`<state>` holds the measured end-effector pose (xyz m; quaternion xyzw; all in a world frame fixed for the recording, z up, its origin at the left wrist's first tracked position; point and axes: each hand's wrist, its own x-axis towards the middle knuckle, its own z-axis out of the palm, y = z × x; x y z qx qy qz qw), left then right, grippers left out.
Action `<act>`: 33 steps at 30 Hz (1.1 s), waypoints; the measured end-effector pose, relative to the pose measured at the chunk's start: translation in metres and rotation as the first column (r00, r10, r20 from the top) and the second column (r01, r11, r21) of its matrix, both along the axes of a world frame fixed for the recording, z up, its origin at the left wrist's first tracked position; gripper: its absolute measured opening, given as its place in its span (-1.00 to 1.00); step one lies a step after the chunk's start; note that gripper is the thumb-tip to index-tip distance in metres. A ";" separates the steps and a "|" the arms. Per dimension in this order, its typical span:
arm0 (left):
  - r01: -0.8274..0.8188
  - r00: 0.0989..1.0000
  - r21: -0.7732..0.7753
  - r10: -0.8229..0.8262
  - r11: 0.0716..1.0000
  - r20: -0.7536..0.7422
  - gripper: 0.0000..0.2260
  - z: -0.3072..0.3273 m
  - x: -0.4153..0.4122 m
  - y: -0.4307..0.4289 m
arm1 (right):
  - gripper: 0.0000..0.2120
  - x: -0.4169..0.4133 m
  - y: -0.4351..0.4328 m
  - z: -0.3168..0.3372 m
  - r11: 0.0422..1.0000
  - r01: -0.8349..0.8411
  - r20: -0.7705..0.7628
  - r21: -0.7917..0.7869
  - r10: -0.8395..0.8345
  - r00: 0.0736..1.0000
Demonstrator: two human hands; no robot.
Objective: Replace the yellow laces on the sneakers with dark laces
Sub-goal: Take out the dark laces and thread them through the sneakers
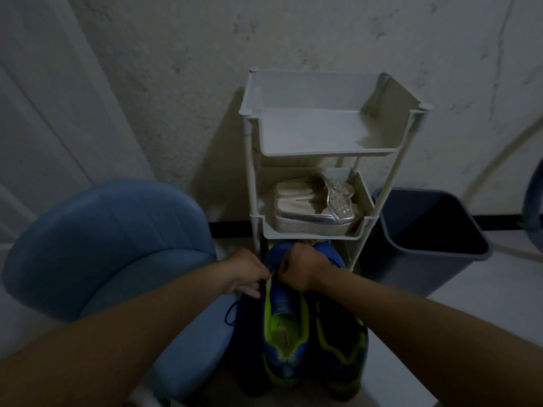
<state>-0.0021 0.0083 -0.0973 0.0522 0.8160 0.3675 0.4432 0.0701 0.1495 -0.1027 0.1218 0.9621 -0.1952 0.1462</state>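
Dim light falls on a mottled grey-white wall [176, 54], with a white panelled door [44, 98] at left. A pale three-tier plastic rack [323, 154] stands against the wall, silver glittery sandals [311, 207] on its middle tier. A blue upholstered chair [111, 245] sits left of it and a dark grey bin [390, 268] right, on pale floor [484, 304].

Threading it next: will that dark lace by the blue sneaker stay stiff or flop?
Probably floppy: the dark lace droops in loose loops below the left hand. Likely light too, being thin cord. Its curls suggest it may tangle.
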 end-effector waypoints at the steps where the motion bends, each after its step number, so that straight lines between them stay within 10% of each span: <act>1: -0.002 1.000 0.005 0.002 1.000 0.005 -0.79 0.000 0.000 0.000 | -0.79 0.000 0.000 0.000 1.000 0.000 -0.003 -0.011 0.000 1.000; 22: 0.056 0.994 -0.168 -0.070 0.984 -0.081 -0.85 0.005 -0.024 -0.007 | -0.80 -0.004 0.020 0.013 0.999 -0.048 0.062 0.005 0.048 0.997; 33: -0.496 0.866 0.414 0.403 0.763 0.295 -0.73 0.030 -0.025 -0.001 | -0.67 -0.007 0.023 0.022 0.992 -0.119 0.081 -0.048 0.123 0.989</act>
